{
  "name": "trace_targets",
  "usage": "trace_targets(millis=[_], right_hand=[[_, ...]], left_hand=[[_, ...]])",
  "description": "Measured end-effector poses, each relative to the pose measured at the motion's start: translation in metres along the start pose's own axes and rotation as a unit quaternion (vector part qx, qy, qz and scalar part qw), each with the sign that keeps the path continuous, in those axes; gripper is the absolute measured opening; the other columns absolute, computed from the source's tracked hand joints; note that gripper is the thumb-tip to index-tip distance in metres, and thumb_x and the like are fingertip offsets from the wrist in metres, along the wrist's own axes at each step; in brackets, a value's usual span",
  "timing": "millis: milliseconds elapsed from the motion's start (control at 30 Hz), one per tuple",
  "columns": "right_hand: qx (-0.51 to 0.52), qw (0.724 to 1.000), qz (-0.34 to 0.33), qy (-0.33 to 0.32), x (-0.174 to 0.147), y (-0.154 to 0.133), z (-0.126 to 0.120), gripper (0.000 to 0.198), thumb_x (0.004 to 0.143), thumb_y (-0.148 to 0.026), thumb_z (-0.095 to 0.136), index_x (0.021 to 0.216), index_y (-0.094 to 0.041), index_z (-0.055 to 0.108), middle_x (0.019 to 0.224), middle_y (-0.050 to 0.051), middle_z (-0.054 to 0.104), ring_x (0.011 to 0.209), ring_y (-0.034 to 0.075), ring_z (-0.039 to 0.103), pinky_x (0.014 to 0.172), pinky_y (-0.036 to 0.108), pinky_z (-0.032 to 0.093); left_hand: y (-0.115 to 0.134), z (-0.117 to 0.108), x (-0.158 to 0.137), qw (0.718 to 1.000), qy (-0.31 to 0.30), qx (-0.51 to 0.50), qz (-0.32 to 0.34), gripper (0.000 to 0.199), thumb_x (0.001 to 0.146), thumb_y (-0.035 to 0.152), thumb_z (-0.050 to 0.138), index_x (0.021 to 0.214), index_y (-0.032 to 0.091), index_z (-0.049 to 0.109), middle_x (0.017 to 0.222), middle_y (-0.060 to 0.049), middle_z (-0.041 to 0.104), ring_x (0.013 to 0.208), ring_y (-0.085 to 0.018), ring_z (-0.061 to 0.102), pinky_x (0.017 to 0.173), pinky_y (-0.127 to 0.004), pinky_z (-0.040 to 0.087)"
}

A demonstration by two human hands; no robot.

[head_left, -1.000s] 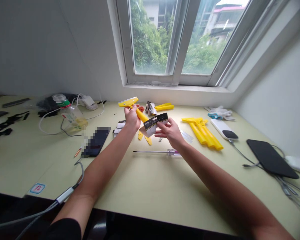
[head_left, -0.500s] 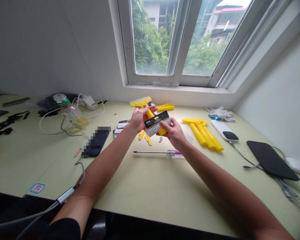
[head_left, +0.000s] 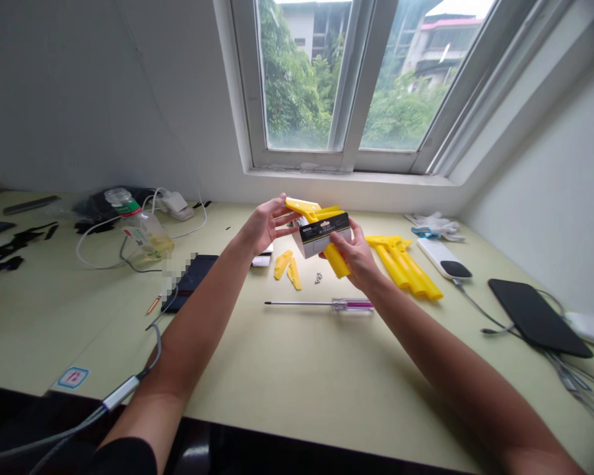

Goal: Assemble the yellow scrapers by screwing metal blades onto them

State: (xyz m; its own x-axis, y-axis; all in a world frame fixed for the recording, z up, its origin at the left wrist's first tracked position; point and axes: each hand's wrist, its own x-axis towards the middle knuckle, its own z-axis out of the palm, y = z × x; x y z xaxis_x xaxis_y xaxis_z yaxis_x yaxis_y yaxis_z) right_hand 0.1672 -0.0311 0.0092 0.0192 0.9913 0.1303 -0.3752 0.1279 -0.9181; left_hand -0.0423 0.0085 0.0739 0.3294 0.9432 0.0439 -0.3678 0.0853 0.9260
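Clock bearings are taken from the card, 12 toward the window. My right hand (head_left: 357, 257) is closed around the yellow scraper (head_left: 337, 262) and the black-and-white card (head_left: 321, 232), thumb on the card's face. The scraper's head points to 11 o'clock, its handle end to 5, below the card. My left hand (head_left: 268, 227), at 9 o'clock, is wide, fingers spread beside the head; I cannot tell whether a fingertip touches it. Half a second ago this hand gripped the scraper just below the head. Scraper and card have since shifted toward 3 o'clock. Both yellow plates (head_left: 289, 269), at 7 o'clock, now show whole, as does the screwdriver (head_left: 346, 305) at 6, beyond the small screws (head_left: 318, 278). The yellow handles (head_left: 406, 267) at 4 o'clock lie unchanged.
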Motion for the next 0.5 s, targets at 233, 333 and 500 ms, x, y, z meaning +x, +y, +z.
trace_targets(millis=[233,333,500], right_hand=[[0.006,1.000,0.018,-0.022,0.0001,0.0008,-0.0021,0.081,0.070,-0.040,0.081,0.135,-0.034,0.035,0.098,0.000,0.071,0.072,0.019,0.070,0.064,0.034,0.060],[0.001,0.999,0.017,-0.027,0.0004,-0.0005,-0.0026,0.081,0.069,-0.041,0.081,0.135,-0.035,0.034,0.097,-0.001,0.071,0.071,0.019,0.069,0.061,0.033,0.060],[-0.011,0.998,0.007,-0.055,-0.0024,-0.0085,-0.0014,0.068,0.071,-0.039,0.080,0.127,-0.033,0.042,0.095,-0.002,0.070,0.067,0.018,0.068,0.059,0.034,0.059]], left_hand=[[0.0001,0.0021,-0.0027,0.999,-0.012,0.040,-0.035,0.058,0.078,0.059,0.062,0.121,0.021,0.054,0.111,-0.015,0.070,0.104,-0.031,0.067,0.083,-0.044,0.051],[-0.0001,-0.0001,-0.0017,0.997,-0.012,0.067,-0.037,0.054,0.079,0.059,0.061,0.116,0.020,0.057,0.113,-0.015,0.069,0.098,-0.029,0.067,0.076,-0.040,0.053],[0.0006,-0.0010,-0.0015,0.994,-0.039,0.083,-0.057,0.048,0.080,0.059,0.060,0.109,0.021,0.063,0.105,-0.012,0.068,0.088,-0.026,0.067,0.068,-0.036,0.054]])
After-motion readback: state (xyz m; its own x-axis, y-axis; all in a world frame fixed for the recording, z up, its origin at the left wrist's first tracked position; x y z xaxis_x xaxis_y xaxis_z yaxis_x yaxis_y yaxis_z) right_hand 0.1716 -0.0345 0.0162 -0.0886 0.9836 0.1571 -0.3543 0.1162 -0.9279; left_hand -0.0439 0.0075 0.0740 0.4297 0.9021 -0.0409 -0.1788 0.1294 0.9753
